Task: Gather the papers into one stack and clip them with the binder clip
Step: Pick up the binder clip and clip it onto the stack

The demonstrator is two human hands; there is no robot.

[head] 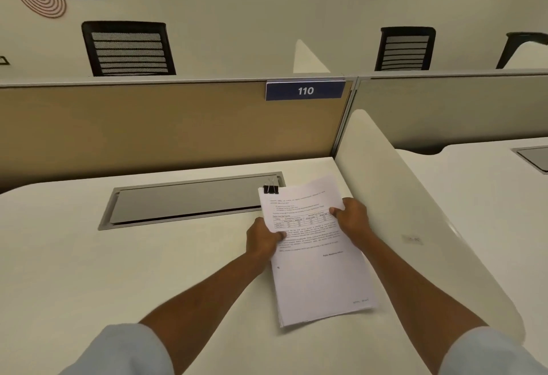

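A stack of white printed papers [318,274] is held above the white desk [89,271], right of centre. A black binder clip [271,189] sits on the stack's far left corner, its wire handles raised. My left hand [262,239] grips the stack's left edge, thumb on top. At the right edge, my right hand [351,219] pinches the sheets near the upper part. The sheets' near edges are slightly fanned.
A grey cable hatch [189,201] is set into the desk behind the papers. A tan partition [148,125] with a blue "110" sign [305,90] rises at the back. A white curved divider [415,211] stands on the right. Black chairs stand beyond.
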